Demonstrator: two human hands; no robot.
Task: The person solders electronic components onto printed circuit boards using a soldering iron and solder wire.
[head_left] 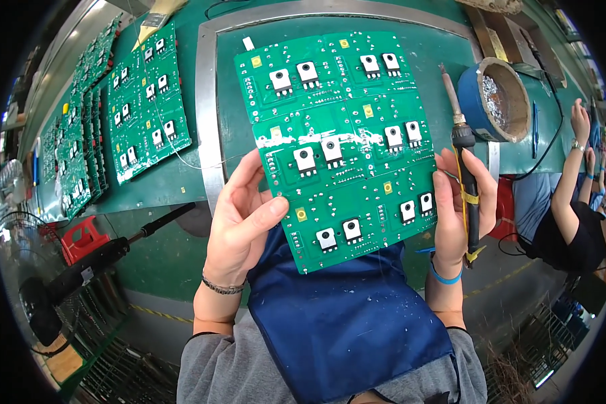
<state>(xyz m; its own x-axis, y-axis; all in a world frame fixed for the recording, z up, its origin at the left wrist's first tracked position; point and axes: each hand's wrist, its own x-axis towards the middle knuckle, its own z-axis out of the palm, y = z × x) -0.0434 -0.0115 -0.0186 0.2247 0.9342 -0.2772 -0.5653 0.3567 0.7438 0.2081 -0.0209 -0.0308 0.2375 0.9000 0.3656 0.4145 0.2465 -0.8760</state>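
A green circuit board panel [350, 168] with pairs of black-and-silver transistors is held up, tilted, above my lap and the bench edge. My left hand [242, 215] grips its left edge, thumb on the face and fingers behind. A thin silvery wire [202, 166] runs from the left towards that hand; its end is hidden. At the board's right edge, my right hand [461, 202] steadies it with the fingers. The same hand also holds a soldering iron [466, 161] with a black, yellow-taped handle, its tip pointing up and away from the board.
Right of the board stands a blue-rimmed round tub [481, 101] with solder scraps inside. Another panel [148, 101] leans at the left beside stacked boards [81, 141]. A metal frame [209, 108] borders the work area. Another person [565, 215] sits at far right.
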